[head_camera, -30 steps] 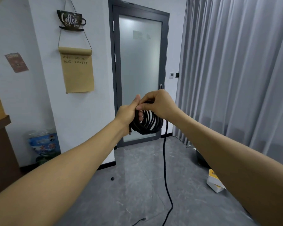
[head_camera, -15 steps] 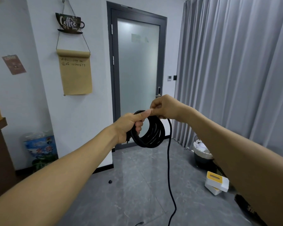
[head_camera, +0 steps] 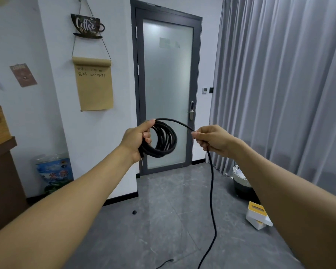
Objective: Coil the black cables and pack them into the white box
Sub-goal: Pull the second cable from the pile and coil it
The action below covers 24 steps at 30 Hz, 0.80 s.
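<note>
A person stands in a grey-floored room facing a frosted glass door [head_camera: 168, 94], both bare arms stretched forward at chest height. The left hand [head_camera: 138, 138] grips a coil of black cable [head_camera: 164, 141], fingers and thumb curled round the bundled loops, which hang upright beside the palm. From the top of the coil a single strand arcs across to the right hand [head_camera: 211, 139], which pinches it between thumb and curled fingers; the two hands are held apart. Below the right hand the loose length of cable drops to the floor tiles [head_camera: 163, 220] and runs out of view at the lower edge, with a short black end lying nearby. A white box with a yellow top [head_camera: 257, 215] sits on the floor at right, near a dark waste bin [head_camera: 241, 183] and grey curtains [head_camera: 279, 84]. A coffee-cup sign [head_camera: 86, 26] and a brown paper scroll [head_camera: 94, 84] hang on the white wall at left.
</note>
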Each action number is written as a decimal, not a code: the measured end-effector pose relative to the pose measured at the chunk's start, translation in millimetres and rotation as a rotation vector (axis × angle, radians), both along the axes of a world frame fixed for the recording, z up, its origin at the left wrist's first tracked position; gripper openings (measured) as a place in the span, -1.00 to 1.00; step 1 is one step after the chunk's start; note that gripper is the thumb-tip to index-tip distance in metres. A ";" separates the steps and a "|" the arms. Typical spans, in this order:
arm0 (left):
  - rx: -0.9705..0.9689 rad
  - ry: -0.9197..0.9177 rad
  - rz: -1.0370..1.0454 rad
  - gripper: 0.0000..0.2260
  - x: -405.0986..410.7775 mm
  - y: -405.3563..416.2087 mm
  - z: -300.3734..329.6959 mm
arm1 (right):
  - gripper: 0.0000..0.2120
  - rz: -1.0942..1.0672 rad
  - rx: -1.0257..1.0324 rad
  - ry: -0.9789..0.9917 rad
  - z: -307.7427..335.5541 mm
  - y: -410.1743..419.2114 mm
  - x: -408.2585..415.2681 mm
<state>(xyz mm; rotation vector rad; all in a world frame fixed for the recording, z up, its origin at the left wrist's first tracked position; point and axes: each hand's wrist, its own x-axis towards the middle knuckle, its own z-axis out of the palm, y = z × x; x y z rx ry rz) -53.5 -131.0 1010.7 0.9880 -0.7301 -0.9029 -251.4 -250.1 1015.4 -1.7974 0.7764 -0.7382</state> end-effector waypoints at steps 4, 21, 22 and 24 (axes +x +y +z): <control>-0.044 0.085 0.201 -0.80 26.5 6.9 6.7 | -0.80 -0.185 -0.062 0.053 -19.2 -8.4 -17.9; 0.016 -0.474 0.675 -0.70 19.0 -10.3 5.8 | -0.89 0.003 -0.996 0.684 47.9 73.6 49.6; 0.018 -0.493 0.667 -0.69 16.7 -11.0 5.8 | -0.89 0.052 -0.958 0.654 52.0 75.9 51.2; 0.017 -0.512 0.627 -0.68 11.8 -12.8 6.6 | -0.89 0.158 -0.851 0.549 56.9 74.7 54.4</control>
